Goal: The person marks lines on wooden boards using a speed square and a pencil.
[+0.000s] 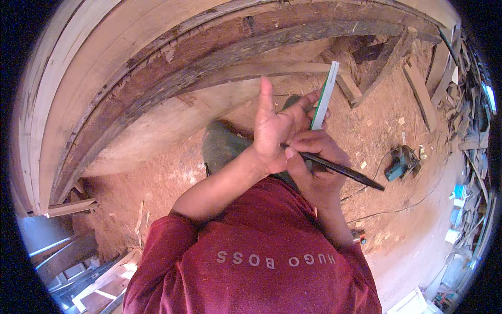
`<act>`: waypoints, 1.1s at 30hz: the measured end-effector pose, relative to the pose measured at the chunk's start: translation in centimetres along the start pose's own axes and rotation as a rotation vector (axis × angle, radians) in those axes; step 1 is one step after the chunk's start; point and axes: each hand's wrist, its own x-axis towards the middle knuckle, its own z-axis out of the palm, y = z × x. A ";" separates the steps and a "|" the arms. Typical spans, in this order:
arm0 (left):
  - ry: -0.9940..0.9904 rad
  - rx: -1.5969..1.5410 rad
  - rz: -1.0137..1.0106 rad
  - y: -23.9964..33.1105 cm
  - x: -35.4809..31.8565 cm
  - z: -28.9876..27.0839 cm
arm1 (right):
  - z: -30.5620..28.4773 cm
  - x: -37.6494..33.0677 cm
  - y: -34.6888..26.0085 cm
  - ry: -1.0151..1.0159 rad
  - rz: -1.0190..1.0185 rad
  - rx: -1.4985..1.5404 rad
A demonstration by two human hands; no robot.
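My left hand is turned palm up above my lap, its thumb stretched out and its fingers extended. Closed round a long, thin black bar, my right hand presses up against the heel of the left palm. The inner end of the bar meets that palm; its other end sticks out to the right. A flat, pale grey strip with a green edge stands up from between the hands, crossing in front of the left fingers. Its lower end is hidden behind the right fingers, so which hand bears it is unclear.
A large curved wooden beam arches across the far side, with smooth planking beyond it. A teal power tool with a cord lies on the dusty floor at right. Loose boards and scrap wood line the right.
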 end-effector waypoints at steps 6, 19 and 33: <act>0.123 -0.051 -0.003 0.9 -0.3 1.2 | 0.1 0.7 0.4 -0.004 -0.035 -0.092; -0.178 -0.157 -0.016 1.2 -0.1 -2.2 | 1.1 1.3 0.4 -0.005 -0.036 -0.070; -0.120 -0.149 0.018 1.5 -1.0 -2.4 | 1.3 1.3 0.1 -0.033 -0.017 -0.121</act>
